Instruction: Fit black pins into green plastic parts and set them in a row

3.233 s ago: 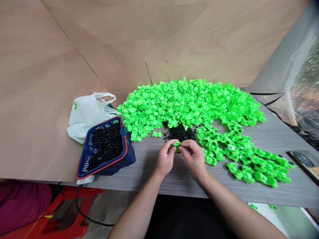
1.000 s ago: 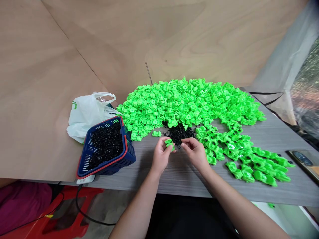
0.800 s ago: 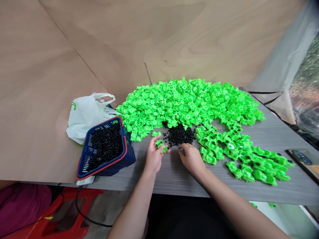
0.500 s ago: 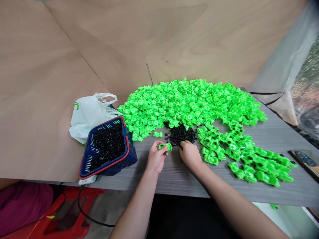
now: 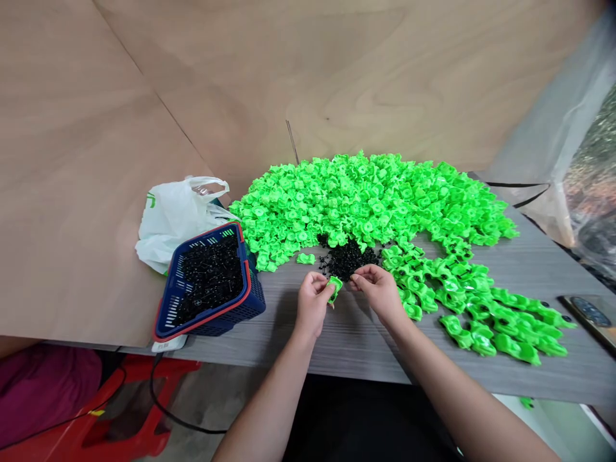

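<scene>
Your left hand [image 5: 312,303] pinches a green piece [image 5: 335,289] near the black pins [image 5: 350,258]; your right hand [image 5: 381,294] has fingertips pressed together, on what I can't tell. A loose left pinch could drop the piece.

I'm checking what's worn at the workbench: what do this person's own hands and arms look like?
The left hand and right hand are gloveless, with no ring, watch or bracelet visible. The left forearm and right forearm are bare as far as the picture shows, with no sleeve, cable or marking in sight. Black clothing shows between them.
</scene>
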Motion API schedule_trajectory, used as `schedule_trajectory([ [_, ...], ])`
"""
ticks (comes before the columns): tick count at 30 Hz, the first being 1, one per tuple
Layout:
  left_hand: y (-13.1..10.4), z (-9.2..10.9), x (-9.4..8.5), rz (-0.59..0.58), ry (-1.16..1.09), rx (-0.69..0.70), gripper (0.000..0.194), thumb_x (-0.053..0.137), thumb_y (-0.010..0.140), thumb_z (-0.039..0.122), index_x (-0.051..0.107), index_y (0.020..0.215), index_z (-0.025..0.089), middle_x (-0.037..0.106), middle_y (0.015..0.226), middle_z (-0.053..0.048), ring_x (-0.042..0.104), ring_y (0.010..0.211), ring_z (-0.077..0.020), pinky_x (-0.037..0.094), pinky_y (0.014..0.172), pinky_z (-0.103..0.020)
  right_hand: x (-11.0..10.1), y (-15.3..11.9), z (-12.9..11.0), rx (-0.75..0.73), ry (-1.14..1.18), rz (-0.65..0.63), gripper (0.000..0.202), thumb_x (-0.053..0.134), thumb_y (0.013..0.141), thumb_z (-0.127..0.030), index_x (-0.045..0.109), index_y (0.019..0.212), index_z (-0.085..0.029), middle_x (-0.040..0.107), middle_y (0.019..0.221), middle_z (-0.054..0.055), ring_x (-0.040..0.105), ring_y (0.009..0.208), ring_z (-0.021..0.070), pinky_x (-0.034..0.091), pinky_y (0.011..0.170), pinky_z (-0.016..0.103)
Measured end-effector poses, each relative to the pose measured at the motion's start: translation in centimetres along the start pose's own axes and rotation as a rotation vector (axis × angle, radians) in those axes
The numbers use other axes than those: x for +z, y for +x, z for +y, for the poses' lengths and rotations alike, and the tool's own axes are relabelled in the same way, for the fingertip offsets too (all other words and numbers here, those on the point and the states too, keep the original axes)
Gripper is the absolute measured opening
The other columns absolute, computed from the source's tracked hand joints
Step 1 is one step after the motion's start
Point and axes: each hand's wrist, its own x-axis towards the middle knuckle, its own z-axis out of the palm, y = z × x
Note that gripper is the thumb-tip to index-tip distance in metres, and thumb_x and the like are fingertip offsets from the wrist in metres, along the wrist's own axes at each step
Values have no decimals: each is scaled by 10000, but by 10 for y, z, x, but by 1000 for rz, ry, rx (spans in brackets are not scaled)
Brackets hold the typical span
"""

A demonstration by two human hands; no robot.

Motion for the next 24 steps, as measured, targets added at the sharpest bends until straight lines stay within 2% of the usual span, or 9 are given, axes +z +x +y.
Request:
schedule_trajectory([
  [2,-1,0,2,-20,46,11,448,738,757,349,586,1154,207,658,865,-30,572,645,-125,431,426,-179,2,-5,-4,-24,29,-9,205,674,804,-380,591,828,-193,648,710,14,627,650,172,498,636,288],
  [4,-1,-1,5,-43,89,25,497,705,785,356,599,1248,211,667,933,-56,579,686,-137,470,434,-191,4,-13,-8,-100,-80,-22,154,634,845,-345,598,822,-197,623,697,2,587,629,155,465,606,266],
  [7,-3,-1,8,-68,131,50,411,669,810,318,663,1204,203,679,990,-77,612,788,-163,542,536,-221,8,-26,-13,-271,-352,-24,83,571,888,-255,622,848,-204,615,740,6,548,650,150,428,613,261],
  [11,-7,1,12,-106,98,79,374,653,816,246,678,1188,215,690,1064,-80,637,951,-196,574,746,-279,10,-34,-17,-430,-582,-34,148,498,912,-156,627,862,-207,624,849,39,579,784,174,436,700,271],
  [18,-13,6,12,-165,92,61,393,648,838,275,667,1227,216,687,1077,-82,637,989,-218,570,804,-319,10,-28,-18,-474,-729,-48,180,483,939,-157,653,893,-194,609,901,60,579,818,178,452,736,272],
  [24,-12,8,14,-124,109,90,350,708,810,287,716,1155,224,684,1175,-103,636,1057,-239,551,888,-341,11,-27,-20,-479,-766,-74,204,493,925,-142,688,904,-196,624,920,66,587,831,175,459,757,274],
])
